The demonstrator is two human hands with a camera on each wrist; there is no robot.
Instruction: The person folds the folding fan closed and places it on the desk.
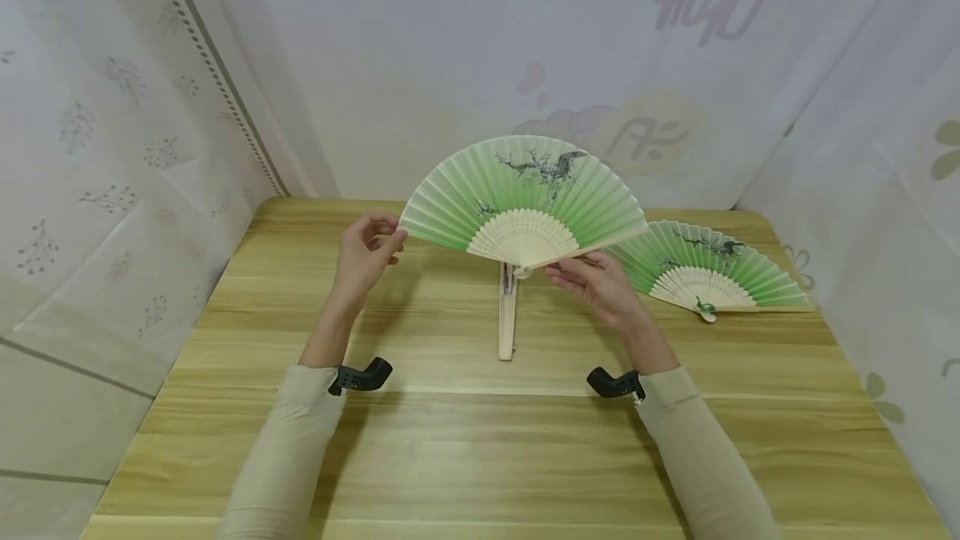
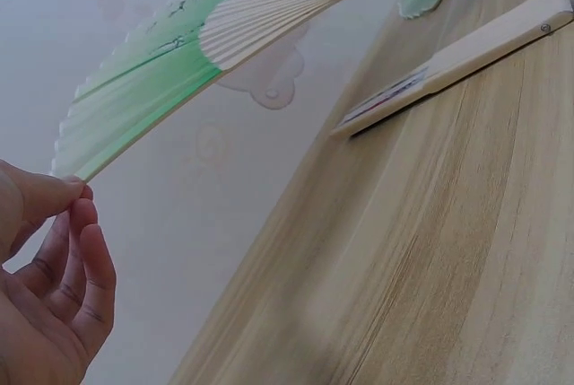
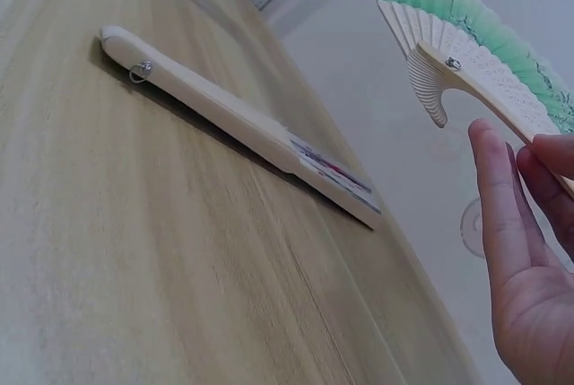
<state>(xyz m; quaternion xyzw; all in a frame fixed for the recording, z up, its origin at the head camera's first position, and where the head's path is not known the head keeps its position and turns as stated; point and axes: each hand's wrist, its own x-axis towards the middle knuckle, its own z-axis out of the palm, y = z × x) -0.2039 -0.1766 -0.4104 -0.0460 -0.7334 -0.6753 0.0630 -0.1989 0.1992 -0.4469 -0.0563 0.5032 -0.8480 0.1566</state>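
Note:
A green folding fan (image 1: 540, 190), spread wide with a dark blossom-branch print, is held up above the table between both hands. My left hand (image 1: 363, 252) pinches its left outer corner between thumb and finger, as the left wrist view shows at the fan's edge (image 2: 134, 125). With thumb and fingers my right hand (image 1: 600, 283) grips the right outer rib near the pivot; the right wrist view shows that rib and the metal rivet (image 3: 453, 64). Below the raised fan lies a closed folding fan (image 1: 507, 315), its pale ribs toward me and its far end hidden behind the raised fan.
A second open green fan (image 1: 705, 265) with a green tassel lies on the right of the wooden table (image 1: 480, 457). Printed cloth (image 1: 420, 65) hangs behind the table, with more cloth at both sides. Dark camera mounts (image 1: 363, 375) sit at the wrists.

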